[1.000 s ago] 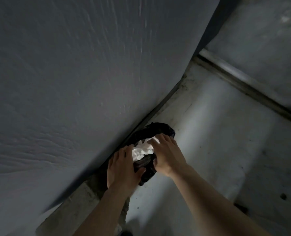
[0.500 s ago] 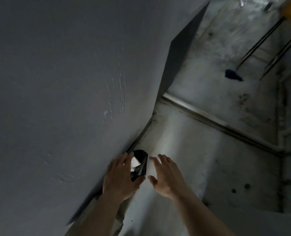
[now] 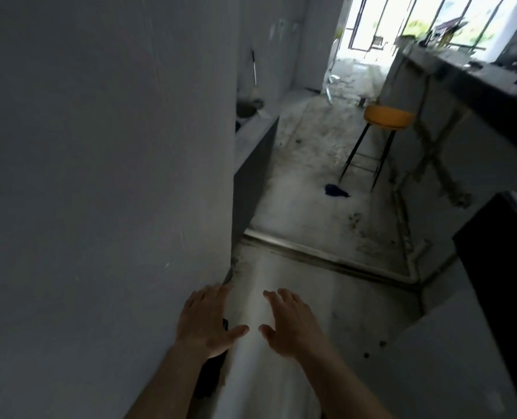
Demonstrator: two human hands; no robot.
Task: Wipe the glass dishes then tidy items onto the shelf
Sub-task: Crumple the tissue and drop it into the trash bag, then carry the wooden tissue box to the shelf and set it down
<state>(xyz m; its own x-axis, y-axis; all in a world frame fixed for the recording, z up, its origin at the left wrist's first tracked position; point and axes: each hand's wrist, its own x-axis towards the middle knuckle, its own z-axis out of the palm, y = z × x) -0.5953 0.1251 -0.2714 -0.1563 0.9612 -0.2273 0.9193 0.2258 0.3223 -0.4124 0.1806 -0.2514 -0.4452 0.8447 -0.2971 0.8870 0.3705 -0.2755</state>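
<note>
My left hand hovers palm down beside the foot of the grey wall, fingers spread, holding nothing. A dark bit of the black bag shows under and behind that hand at the wall's base; the white tissue inside is hidden. My right hand is open a little to the right, fingers apart, over the pale concrete floor. No glass dishes or shelf are recognisable in this view.
An orange stool on thin black legs stands ahead, with a blue rag on the floor near it. A grey counter runs along the right; a dark cabinet is at right. A low ledge juts out from the wall.
Both hands have let go of the black bag with the white tissue and opened. The view has swung up from the floor corner toward the room and window.
</note>
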